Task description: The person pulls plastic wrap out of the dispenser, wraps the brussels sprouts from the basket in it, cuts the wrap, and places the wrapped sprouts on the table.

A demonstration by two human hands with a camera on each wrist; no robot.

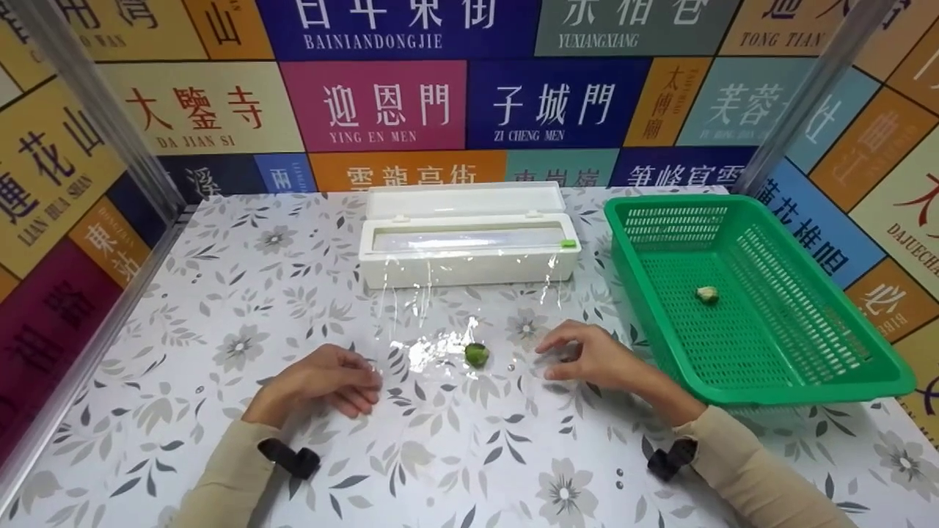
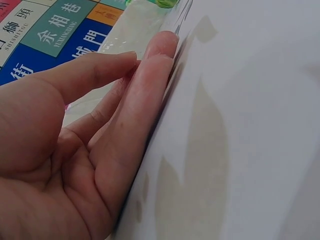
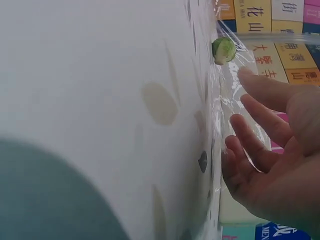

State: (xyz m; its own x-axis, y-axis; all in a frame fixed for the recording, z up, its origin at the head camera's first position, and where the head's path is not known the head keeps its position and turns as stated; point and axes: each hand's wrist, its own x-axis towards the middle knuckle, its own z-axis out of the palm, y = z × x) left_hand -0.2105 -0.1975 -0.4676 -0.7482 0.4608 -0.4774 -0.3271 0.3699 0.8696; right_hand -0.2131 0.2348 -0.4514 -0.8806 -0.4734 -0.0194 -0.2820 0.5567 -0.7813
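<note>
A sheet of clear cling film (image 1: pixel 433 315) runs from the white dispenser box (image 1: pixel 469 271) onto the table. On it sits a small green Brussels sprout (image 1: pixel 476 355), also seen in the right wrist view as a sprout (image 3: pixel 223 50). My left hand (image 1: pixel 330 378) is at the film's near left corner, thumb and index fingertips meeting to pinch its edge; the pinched bit is hidden. In the left wrist view, the other fingers of this hand (image 2: pixel 115 110) lie along the tabletop. My right hand (image 1: pixel 587 356) is beside the film's right edge, thumb and fingers apart, holding nothing.
A green perforated basket (image 1: pixel 799 392) stands at the right with a pale sprout-like piece (image 1: pixel 706 295) inside. The box's lid (image 1: pixel 462 199) is raised; a green slider (image 1: pixel 568 243) sits at its right end. Printed panels (image 1: pixel 374 103) enclose the back and sides.
</note>
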